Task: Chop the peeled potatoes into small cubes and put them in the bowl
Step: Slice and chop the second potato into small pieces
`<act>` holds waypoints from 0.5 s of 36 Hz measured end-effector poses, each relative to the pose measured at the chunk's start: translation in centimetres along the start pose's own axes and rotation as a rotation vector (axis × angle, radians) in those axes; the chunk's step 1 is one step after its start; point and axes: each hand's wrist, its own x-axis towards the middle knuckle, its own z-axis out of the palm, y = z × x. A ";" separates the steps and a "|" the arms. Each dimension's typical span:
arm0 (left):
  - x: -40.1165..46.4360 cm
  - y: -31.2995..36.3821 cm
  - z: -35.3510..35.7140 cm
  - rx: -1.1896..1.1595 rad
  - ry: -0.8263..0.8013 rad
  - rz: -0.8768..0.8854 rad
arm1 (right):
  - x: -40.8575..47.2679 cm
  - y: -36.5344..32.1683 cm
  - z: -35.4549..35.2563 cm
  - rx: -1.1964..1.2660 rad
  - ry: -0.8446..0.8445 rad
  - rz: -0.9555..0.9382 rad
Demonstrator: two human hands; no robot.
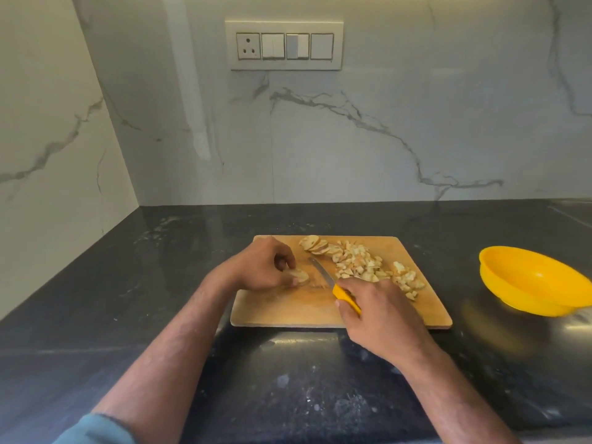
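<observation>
A wooden cutting board point(288, 312) lies on the dark counter. My left hand point(259, 267) grips a small stack of potato slices point(299, 276) at the board's left side. My right hand point(378, 312) grips a yellow-handled knife point(323, 274), its blade pointing up-left, tip just right of the held slices. A row of round potato slices point(315, 245) leans at the board's far edge. A heap of small potato cubes point(371, 267) spreads over the board's right half. An empty yellow bowl point(531, 280) sits right of the board.
The black stone counter point(160, 283) meets marble walls at the back and left, forming a corner. A switch panel point(284, 45) is mounted on the back wall. A seam or inset shows at the counter's far right point(570, 209).
</observation>
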 end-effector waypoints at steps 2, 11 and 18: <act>0.0 0.1 0.1 -0.027 -0.030 0.020 | 0.0 0.0 0.0 -0.011 -0.007 0.011; 0.2 0.8 0.2 -0.054 -0.040 0.066 | 0.2 -0.3 -0.1 0.004 -0.040 0.021; 0.3 0.7 0.6 -0.076 0.051 0.029 | -0.1 -1.2 0.6 -0.005 -0.018 0.011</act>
